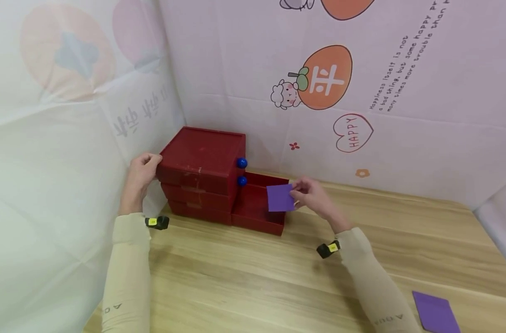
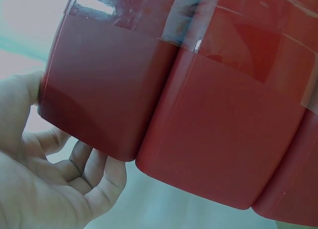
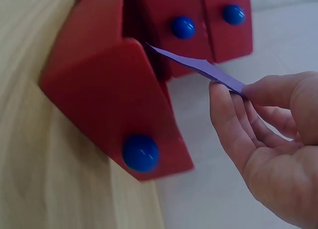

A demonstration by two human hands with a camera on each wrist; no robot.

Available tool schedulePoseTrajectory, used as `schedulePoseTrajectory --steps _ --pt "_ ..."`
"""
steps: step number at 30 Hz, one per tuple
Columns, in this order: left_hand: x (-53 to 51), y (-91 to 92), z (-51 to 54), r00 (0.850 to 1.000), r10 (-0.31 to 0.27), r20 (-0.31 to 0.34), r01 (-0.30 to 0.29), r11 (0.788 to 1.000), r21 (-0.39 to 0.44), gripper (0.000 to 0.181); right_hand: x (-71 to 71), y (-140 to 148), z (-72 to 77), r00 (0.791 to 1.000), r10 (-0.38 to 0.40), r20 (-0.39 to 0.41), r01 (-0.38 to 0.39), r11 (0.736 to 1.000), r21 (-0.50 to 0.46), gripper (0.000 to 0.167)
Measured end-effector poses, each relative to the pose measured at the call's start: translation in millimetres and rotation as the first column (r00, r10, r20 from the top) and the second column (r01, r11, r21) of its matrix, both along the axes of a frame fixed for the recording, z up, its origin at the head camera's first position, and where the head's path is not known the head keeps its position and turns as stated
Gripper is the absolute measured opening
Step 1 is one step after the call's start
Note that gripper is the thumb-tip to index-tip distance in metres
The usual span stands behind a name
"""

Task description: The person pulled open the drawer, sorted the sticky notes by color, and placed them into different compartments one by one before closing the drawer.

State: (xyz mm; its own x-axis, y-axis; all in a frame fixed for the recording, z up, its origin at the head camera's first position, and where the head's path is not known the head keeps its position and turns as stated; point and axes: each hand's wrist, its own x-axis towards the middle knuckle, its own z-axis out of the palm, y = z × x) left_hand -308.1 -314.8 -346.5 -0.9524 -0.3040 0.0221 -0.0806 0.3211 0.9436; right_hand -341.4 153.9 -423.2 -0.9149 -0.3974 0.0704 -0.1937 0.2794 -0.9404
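Note:
A red drawer cabinet with three stacked drawers stands against the walls, clear tape across its side. Its bottom drawer is pulled out; blue round knobs mark the two drawers above. My left hand grips the cabinet's upper rear corner, thumb on top, fingers curled at the back face. Between thumb and fingers my right hand pinches a square of purple paper, held above the pulled-out drawer. Seen edge-on in the right wrist view, the sheet bends slightly.
Another purple paper square lies on the wooden table at the lower right. Printed cloth walls enclose the back and left, close beside the cabinet. A blue knob sticks out from the bottom drawer's front.

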Motion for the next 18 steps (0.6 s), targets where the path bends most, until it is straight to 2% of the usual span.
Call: schedulePoseTrajectory --steps 6,12,18 --pt "-0.4 0.5 0.8 1.0 -0.007 0.006 0.007 1.0 0.001 0.028 1.9 -23 -6.3 0.999 0.017 0.028 -0.017 1.0 -0.002 0.02" --pt "-0.5 0.2 0.6 1.0 -0.009 0.005 0.009 1.0 0.001 0.028 4.8 -36 -6.6 0.999 -0.005 0.034 0.004 0.999 0.047 0.023" --pt "0.3 -0.2 0.7 1.0 -0.011 -0.004 0.011 1.0 0.01 0.026 3.4 -45 -10.0 0.997 -0.026 0.075 0.019 0.995 0.093 0.022"
